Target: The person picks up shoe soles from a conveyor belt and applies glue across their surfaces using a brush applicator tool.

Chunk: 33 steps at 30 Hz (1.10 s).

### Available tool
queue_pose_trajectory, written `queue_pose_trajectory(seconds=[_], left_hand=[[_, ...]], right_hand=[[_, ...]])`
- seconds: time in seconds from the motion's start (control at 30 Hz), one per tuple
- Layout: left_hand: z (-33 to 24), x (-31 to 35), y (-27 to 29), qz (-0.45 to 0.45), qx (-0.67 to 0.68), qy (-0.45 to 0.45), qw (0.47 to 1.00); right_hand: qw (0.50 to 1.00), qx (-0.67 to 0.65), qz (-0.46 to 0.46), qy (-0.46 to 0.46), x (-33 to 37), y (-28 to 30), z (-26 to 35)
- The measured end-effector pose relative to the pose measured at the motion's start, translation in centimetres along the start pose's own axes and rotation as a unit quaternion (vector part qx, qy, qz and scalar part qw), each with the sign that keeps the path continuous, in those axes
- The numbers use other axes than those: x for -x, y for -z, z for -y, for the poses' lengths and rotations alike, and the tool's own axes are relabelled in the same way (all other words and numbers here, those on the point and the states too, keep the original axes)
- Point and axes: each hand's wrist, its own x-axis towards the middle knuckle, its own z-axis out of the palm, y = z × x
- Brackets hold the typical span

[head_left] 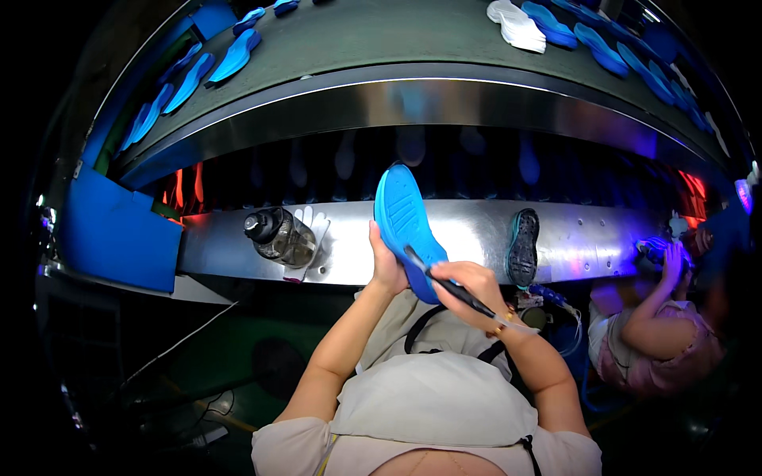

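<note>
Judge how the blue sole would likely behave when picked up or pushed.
The blue sole is probably light: the left hand seems to support it alone. It looks fairly stiff, showing no obvious sag beyond the grip. Its long, flat shape suggests sliding rather than rolling.

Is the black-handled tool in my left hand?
No, your right hand grips the black-handled tool, while your left hand holds the blue sole.

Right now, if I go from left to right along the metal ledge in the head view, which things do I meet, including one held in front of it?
Black-capped bottle → blue shoe sole → black, teal-edged shoe sole → co-worker's hand.
</note>
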Motion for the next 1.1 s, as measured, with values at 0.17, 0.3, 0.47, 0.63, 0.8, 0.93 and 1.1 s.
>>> queue_pose_trajectory(seconds=[0.17, 0.3, 0.47, 0.63, 0.8, 0.93, 1.1], left_hand=[[-1.7, 1.6, 0.0, 0.118, 0.019, 0.074, 0.99], [-1.2, 3.4, -2.2, 0.148, 0.052, 0.142, 0.977], [-0.5, 3.7, -4.2, 0.094, 0.121, 0.184, 0.971], [-0.6, 3.2, -2.3, 0.216, 0.073, 0.175, 0.958], [-0.8, 3.4, -3.7, 0.1, 0.078, 0.124, 0.984], [-1.0, 3.0, -4.3, 0.059, 0.005, 0.063, 0.996], [-1.2, 2.3, -4.2, 0.125, -0.002, 0.01, 0.992]], right_hand=[[0.95, -0.12, 0.223, -0.181, 0.6, 4.7, 0.6], [0.95, -0.23, -0.005, -0.211, -2.4, 5.0, 0.9], [0.963, -0.226, 0.038, -0.141, -3.2, 3.8, 0.6], [0.923, -0.341, 0.019, -0.176, -2.9, 5.2, 1.0], [0.97, -0.228, 0.084, -0.023, -2.7, 5.0, 1.3], [0.928, -0.34, 0.051, -0.142, -2.4, 5.9, 0.8], [0.97, -0.216, 0.115, -0.005, -2.1, 5.3, 0.8]])
